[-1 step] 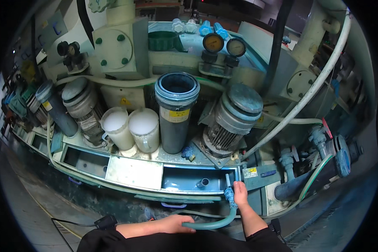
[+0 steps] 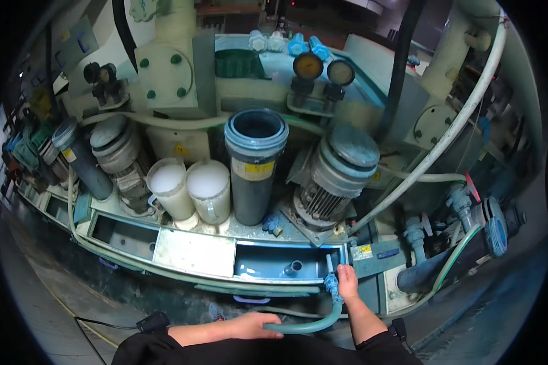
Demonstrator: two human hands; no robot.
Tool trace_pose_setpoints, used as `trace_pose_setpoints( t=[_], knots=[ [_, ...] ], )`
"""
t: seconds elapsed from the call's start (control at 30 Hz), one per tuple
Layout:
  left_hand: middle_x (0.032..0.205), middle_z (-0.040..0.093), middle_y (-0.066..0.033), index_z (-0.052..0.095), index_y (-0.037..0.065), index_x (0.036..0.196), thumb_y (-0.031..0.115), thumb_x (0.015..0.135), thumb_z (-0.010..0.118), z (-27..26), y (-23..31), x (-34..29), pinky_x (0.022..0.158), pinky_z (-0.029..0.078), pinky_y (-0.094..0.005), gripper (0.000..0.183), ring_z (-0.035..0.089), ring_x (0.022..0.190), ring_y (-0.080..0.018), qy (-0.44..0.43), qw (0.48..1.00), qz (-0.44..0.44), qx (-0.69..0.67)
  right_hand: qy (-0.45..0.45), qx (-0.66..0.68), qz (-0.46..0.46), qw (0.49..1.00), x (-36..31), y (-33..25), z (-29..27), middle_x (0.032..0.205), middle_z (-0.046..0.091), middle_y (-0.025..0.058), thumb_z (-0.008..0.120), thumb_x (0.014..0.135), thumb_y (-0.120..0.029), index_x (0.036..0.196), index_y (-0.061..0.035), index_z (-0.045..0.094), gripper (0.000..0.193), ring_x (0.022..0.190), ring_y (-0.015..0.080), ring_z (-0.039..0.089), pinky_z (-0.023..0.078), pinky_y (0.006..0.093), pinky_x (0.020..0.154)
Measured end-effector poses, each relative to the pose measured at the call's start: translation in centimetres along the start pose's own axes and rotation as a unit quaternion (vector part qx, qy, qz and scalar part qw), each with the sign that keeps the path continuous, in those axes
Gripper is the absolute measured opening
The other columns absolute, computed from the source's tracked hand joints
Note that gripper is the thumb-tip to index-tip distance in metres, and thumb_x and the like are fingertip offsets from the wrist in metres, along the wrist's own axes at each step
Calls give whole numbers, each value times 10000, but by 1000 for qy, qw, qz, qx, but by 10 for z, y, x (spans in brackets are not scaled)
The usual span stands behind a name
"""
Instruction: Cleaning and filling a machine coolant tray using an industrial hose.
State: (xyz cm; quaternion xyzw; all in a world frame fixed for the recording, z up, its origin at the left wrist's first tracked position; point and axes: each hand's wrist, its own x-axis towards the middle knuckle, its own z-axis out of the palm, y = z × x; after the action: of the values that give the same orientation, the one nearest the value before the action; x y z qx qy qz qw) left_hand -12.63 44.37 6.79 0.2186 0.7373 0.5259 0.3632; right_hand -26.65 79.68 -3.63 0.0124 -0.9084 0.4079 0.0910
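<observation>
My left hand (image 2: 252,325) grips the low bend of a teal hose (image 2: 307,326) near the bottom of the view. My right hand (image 2: 347,283) is closed around the hose's upper end, beside its blue fitting (image 2: 331,286). A thin pipe rises from the fitting into the right end of a blue trough (image 2: 268,269) that holds liquid and a short pipe stub. The trough runs along the front of a large machine.
Behind the trough stand a tall grey cylinder with a blue rim (image 2: 256,164), two white buckets (image 2: 167,188) (image 2: 208,188) and a ribbed electric motor (image 2: 335,176). Two round gauges (image 2: 309,66) sit farther back. A long white hose (image 2: 438,146) and valves (image 2: 463,204) crowd the right.
</observation>
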Motion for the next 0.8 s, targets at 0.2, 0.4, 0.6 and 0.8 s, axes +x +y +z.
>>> trace_pose_setpoints(
  t=[0.2, 0.4, 0.6, 0.8],
  knots=[
    [1023, 682, -49, 675, 117, 1166, 492, 993, 680, 2, -11, 1, 904, 490, -330, 413, 634, 997, -160, -20, 999, -28, -29, -2, -12, 21, 1000, -6, 1, 3, 939, 622, 214, 511, 1071, -331, 901, -2, 633, 390, 912, 403, 596, 474, 464, 836],
    [997, 684, -61, 674, 109, 1169, 542, 985, 670, 3, -19, 2, 888, 497, -339, 471, 633, 974, -176, 13, 1000, -9, -8, 9, -5, 14, 1000, 3, -6, 8, 927, 629, 212, 534, 1060, -322, 910, -7, 656, 370, 908, 406, 605, 477, 468, 830],
    [1085, 689, -158, 683, 14, 1146, 333, 924, 718, -1, 38, -21, 931, 489, -423, 391, 630, 1053, -241, 52, 997, -33, -48, 10, -30, 3, 999, -5, 7, 8, 952, 640, 221, 555, 1047, -322, 926, -13, 670, 351, 924, 423, 610, 488, 484, 835],
    [1101, 692, -162, 681, 11, 1167, 333, 934, 703, 7, 33, -21, 952, 478, -422, 398, 626, 1071, -238, 43, 996, -30, -69, 0, -43, 17, 999, -6, 2, 1, 964, 658, 217, 557, 1042, -333, 934, -24, 691, 353, 952, 417, 625, 496, 486, 857]
  ],
)
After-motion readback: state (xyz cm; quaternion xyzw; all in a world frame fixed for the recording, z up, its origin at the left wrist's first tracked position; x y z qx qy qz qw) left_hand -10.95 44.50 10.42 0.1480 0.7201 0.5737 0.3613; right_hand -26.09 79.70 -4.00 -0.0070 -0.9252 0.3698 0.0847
